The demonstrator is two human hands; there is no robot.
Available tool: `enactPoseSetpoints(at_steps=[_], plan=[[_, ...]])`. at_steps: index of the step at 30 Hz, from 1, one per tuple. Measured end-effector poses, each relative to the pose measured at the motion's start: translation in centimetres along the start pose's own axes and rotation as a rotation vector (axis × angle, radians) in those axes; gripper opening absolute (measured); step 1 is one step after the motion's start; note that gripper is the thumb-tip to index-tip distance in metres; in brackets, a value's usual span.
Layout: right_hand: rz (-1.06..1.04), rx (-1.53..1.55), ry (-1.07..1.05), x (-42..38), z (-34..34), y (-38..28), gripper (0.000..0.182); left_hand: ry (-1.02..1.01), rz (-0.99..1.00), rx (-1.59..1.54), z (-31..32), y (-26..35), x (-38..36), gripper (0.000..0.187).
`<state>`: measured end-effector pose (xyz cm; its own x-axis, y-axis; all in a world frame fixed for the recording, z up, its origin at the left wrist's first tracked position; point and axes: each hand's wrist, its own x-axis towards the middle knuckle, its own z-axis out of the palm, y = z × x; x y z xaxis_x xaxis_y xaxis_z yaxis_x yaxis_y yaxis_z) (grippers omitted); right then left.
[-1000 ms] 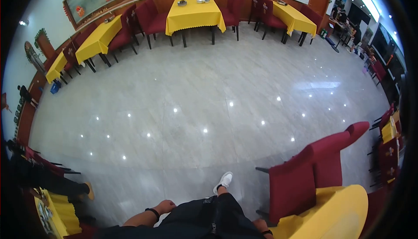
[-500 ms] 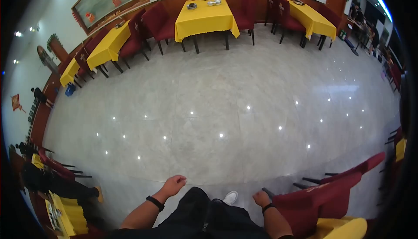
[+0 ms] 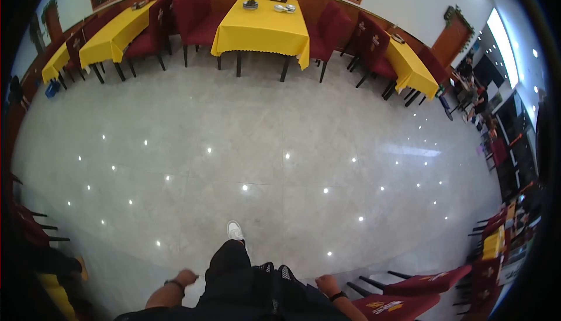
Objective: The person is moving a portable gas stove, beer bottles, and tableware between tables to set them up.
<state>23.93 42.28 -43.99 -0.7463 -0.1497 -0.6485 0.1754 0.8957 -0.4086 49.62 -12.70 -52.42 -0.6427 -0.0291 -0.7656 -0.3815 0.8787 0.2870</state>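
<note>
Stepping well seems to need room between the right hand (image 3: pixel 326 285) and the red chair (image 3: pixel 392 307) just beside its fingers. The left hand (image 3: pixel 186 278), like the right, looks empty; whether fingers are closed, I cannot tell. Well ahead of them, a yellow-covered table (image 3: pixel 260 34) bears plates (image 3: pixel 250 5) and pale dishes (image 3: pixel 284 9), contents unclear.

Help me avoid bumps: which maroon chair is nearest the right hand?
The lower chair of the bottom-right pair, at the picture's bottom edge; its neighbour and all others are farther from the right hand.
</note>
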Motion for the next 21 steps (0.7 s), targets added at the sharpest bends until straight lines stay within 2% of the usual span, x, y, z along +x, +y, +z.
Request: enactPoseSetpoints(at_steps=[1, 3, 4, 6, 7, 8, 9, 11, 13, 16, 18, 19, 20, 21], plan=[[0.003, -0.020, -0.003, -0.5, -1.4, -1.1, 0.037, 0.184, 0.197, 0.211, -2.8, -0.1, 3.7, 0.034], [-0.428, -0.629, -0.202, -0.5, -3.5, -3.2, 0.034, 0.380, 0.068, -0.227, -14.9, 5.4, 5.3, 0.034], [-0.426, -0.637, -0.204, 0.3, -4.2, -4.6, 0.034, 0.433, -0.003, -0.412, -19.3, 6.7, 7.6, 0.035], [-0.339, -0.363, 0.007, 0.5, -5.4, -7.8, 0.034, 0.508, 0.126, -0.641, -27.2, 8.4, 9.7, 0.035], [-0.124, -0.197, -0.010, 2.8, -5.3, -8.6, 0.032, 0.584, 0.160, -0.709, -31.1, 9.7, 9.8, 0.034], [0.003, 0.091, 0.066, 2.5, -6.5, -12.1, 0.032, 0.674, 0.196, -0.770, -34.1, 10.5, 10.0, 0.032], [0.030, 0.200, 0.082, 3.6, -6.9, -14.0, 0.033, 0.674, 0.193, -0.764, -35.5, 10.6, 10.5, 0.032], [0.041, 0.311, 0.094, 6.0, -8.1, -17.6, 0.034, 0.702, 0.181, -0.983, -38.2, 10.3, 11.7, 0.031], [-0.074, 0.324, 0.066, 7.4, -9.1, -20.5, 0.037, 0.691, 0.128, -0.936, -38.5, 9.2, 12.4, 0.031], [-0.092, 0.243, -0.028, 11.5, -9.6, -22.2, 0.032, 0.586, 0.007, -0.703, -34.1, 5.1, 13.1, 0.034], [-0.086, 0.251, -0.058, 14.7, -9.7, -22.0, 0.030, 0.312, -0.128, -0.422, -29.2, 1.3, 13.6, 0.036], [-0.105, 0.085, -0.145, 16.7, -10.0, -21.4, 0.028, 0.274, 0.048, -0.079, -25.8, -1.2, 13.8, 0.034], [-0.127, -0.081, -0.227, 18.8, -10.3, -20.7, 0.027, 0.060, 0.047, 0.114, -24.8, -1.6, 12.6, 0.030], [-0.319, -0.321, -0.219, 20.9, -10.3, -19.9, 0.026, -0.038, 0.000, 0.130, -24.2, -1.3, 11.0, 0.028]])
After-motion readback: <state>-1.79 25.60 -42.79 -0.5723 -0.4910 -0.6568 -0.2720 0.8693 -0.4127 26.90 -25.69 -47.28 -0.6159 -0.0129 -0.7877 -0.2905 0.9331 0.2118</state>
